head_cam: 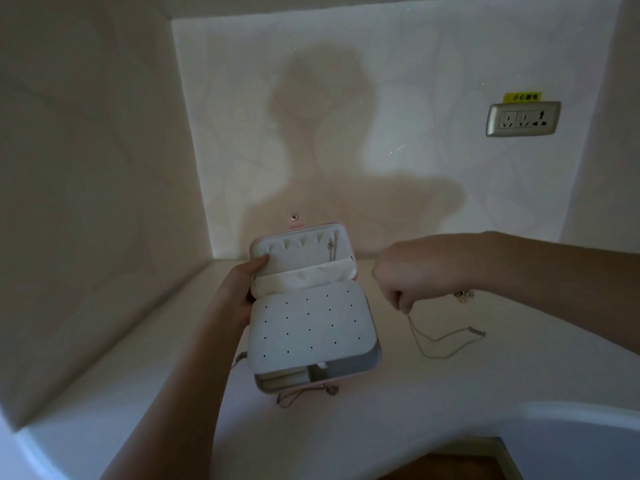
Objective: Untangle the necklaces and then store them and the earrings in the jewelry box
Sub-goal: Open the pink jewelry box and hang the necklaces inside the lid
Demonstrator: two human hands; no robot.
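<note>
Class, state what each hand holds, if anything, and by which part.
The left hand grips the open jewelry box by its lid's left edge. The right hand pinches a necklace by its chain, the rest lying on the table.

"What sort of place is this looking like?"

"A room in a home or a hotel. Faintly patterned wallpaper (346, 81) is covering the alcove, a wall socket (523, 118) is sitting under a yellow sticker (522, 96), and a white bench (450, 393) is curving above a wooden floor (446, 467)."

"Anything more?"

"A pink jewelry box (311, 320) is lying open there."
</note>
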